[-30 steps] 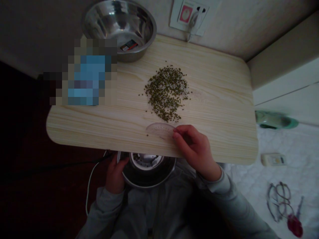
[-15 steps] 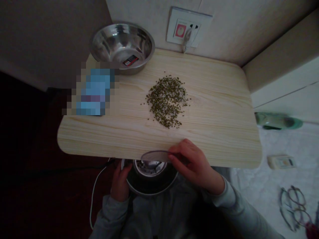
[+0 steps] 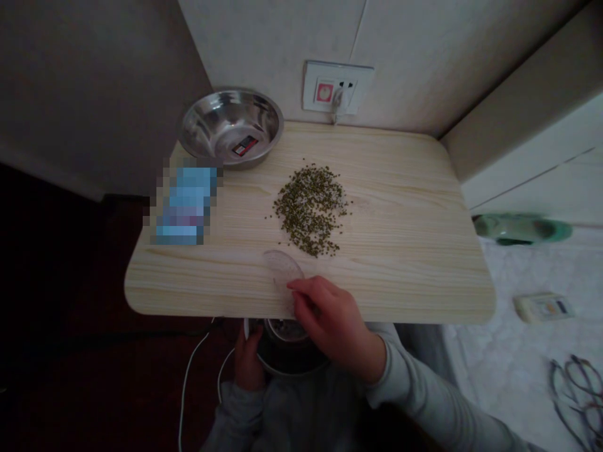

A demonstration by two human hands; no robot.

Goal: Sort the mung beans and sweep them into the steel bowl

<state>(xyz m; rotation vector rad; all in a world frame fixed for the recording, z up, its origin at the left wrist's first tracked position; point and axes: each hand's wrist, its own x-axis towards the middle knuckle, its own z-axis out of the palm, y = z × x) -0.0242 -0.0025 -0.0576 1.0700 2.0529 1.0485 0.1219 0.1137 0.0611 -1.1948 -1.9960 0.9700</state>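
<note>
Dim light, pale wall (image 3: 273, 44), wood-grain table (image 3: 405, 251), white quilted bedding (image 3: 499, 370), dark floor (image 3: 70, 376), perhaps reddish

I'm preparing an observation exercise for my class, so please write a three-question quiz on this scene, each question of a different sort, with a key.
1. Multiple choice: What do the fingers of the right hand hold?
A) a spoon
B) a clear protractor
C) a pair of scissors

2. True or false: In the picture, the steel bowl stands to the left of the scattered green beans.

3. Short answer: Which hand grips the dark round vessel below the near edge of the table?

Key: 1. B. 2. True. 3. The left hand.
</note>
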